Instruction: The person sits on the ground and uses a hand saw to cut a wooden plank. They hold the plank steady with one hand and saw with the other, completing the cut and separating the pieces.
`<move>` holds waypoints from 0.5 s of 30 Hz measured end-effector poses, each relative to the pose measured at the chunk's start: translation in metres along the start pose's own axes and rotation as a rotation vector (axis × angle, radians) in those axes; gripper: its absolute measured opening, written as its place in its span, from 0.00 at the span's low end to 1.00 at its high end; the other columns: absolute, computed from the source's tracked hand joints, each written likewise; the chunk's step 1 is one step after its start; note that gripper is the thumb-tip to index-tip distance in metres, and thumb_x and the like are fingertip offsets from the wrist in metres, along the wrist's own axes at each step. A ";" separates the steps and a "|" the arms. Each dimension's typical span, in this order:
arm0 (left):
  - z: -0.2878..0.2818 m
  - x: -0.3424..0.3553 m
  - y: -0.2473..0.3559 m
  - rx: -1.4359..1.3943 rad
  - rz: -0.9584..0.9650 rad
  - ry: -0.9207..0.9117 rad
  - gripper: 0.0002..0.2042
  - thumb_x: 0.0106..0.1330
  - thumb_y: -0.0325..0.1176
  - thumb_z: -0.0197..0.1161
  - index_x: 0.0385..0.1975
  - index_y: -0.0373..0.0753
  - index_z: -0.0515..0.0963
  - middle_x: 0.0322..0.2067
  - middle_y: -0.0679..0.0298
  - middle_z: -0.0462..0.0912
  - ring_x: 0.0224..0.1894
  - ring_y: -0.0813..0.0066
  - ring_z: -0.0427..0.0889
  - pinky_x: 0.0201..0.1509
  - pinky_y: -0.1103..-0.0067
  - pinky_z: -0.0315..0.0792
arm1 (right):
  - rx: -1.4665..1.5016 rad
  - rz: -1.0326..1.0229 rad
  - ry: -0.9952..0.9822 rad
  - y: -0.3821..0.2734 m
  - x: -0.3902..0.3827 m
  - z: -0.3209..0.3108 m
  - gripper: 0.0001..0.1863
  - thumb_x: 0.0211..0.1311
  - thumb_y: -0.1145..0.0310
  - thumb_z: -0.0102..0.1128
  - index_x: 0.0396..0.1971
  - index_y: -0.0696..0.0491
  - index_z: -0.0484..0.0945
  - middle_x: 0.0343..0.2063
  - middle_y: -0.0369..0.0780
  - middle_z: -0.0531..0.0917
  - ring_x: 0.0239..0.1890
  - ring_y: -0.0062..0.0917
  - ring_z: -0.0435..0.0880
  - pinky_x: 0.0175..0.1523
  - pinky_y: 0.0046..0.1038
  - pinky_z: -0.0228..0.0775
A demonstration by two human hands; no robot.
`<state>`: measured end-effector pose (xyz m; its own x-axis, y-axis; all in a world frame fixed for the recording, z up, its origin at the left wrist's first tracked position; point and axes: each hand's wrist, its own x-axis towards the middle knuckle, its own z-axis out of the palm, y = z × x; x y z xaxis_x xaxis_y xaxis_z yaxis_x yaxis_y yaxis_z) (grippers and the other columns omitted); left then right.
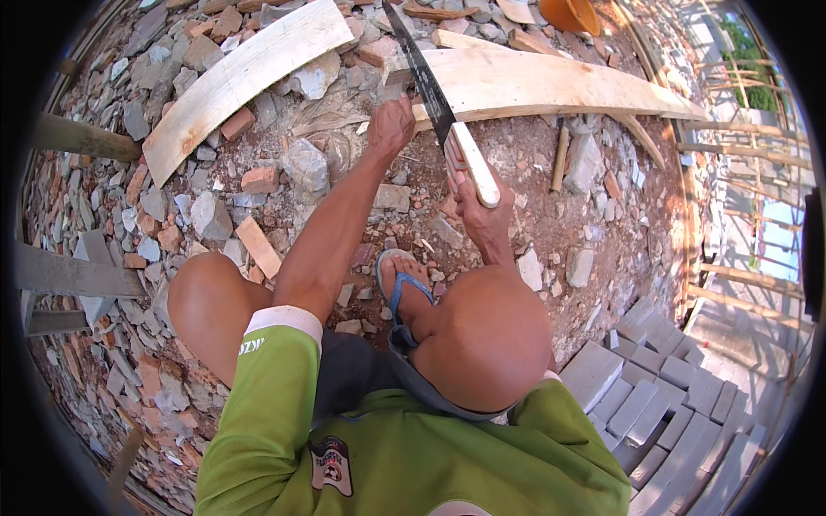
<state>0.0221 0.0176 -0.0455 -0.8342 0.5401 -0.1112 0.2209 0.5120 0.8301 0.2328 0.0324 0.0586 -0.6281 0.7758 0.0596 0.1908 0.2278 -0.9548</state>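
A handsaw (434, 96) with a dark blade and a white handle is in my right hand (487, 206), fingers wrapped round the grip. Its blade points away from me and lies across the near end of a pale wooden plank (533, 82). My left hand (391, 127) is closed in a fist beside that plank end, left of the blade. Whatever its fingers hold is hidden. The plank stretches off to the right, with other pieces of wood (637, 139) beneath it.
Another pale board (245, 82) lies on broken brick and stone rubble at the far left. An orange bucket (570, 15) stands at the far edge. Grey blocks (637, 396) are stacked at lower right. Wooden posts (82, 138) jut in from the left. A short stick (560, 159) lies right of the saw.
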 end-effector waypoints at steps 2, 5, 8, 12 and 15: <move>-0.001 -0.004 -0.007 -0.014 -0.033 0.030 0.30 0.74 0.47 0.43 0.23 0.27 0.81 0.27 0.33 0.80 0.35 0.33 0.82 0.44 0.52 0.75 | 0.106 0.165 0.017 0.001 -0.021 -0.011 0.14 0.65 0.72 0.64 0.48 0.62 0.79 0.22 0.34 0.81 0.18 0.14 0.75 0.22 0.17 0.67; -0.003 -0.002 0.007 0.000 -0.039 0.051 0.29 0.75 0.46 0.43 0.21 0.26 0.80 0.25 0.33 0.79 0.33 0.33 0.82 0.42 0.53 0.75 | -0.126 -0.077 -0.073 -0.011 -0.047 -0.043 0.19 0.64 0.73 0.63 0.53 0.63 0.76 0.30 0.39 0.84 0.26 0.17 0.80 0.30 0.20 0.74; 0.003 -0.008 0.010 -0.032 0.001 0.112 0.31 0.75 0.46 0.42 0.18 0.23 0.77 0.21 0.31 0.76 0.29 0.30 0.80 0.36 0.51 0.73 | -0.130 -0.202 -0.089 0.003 -0.059 -0.053 0.23 0.63 0.73 0.64 0.57 0.64 0.74 0.33 0.40 0.86 0.29 0.19 0.83 0.33 0.22 0.77; 0.009 0.013 -0.011 0.056 0.069 0.151 0.31 0.75 0.46 0.42 0.17 0.25 0.77 0.21 0.33 0.77 0.28 0.35 0.81 0.35 0.54 0.75 | -0.074 -0.119 -0.062 -0.010 -0.032 -0.017 0.28 0.61 0.74 0.66 0.60 0.65 0.71 0.36 0.42 0.86 0.34 0.18 0.84 0.38 0.21 0.76; 0.008 0.021 -0.021 0.113 0.094 0.111 0.30 0.74 0.46 0.43 0.19 0.27 0.80 0.24 0.33 0.79 0.30 0.33 0.81 0.37 0.53 0.75 | -0.014 -0.034 -0.037 -0.012 -0.002 0.002 0.26 0.61 0.74 0.65 0.59 0.66 0.72 0.34 0.41 0.85 0.32 0.16 0.81 0.35 0.21 0.74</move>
<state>0.0038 0.0233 -0.0695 -0.8566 0.5151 0.0304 0.3505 0.5377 0.7668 0.2304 0.0269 0.0691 -0.6620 0.7452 0.0807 0.1796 0.2622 -0.9481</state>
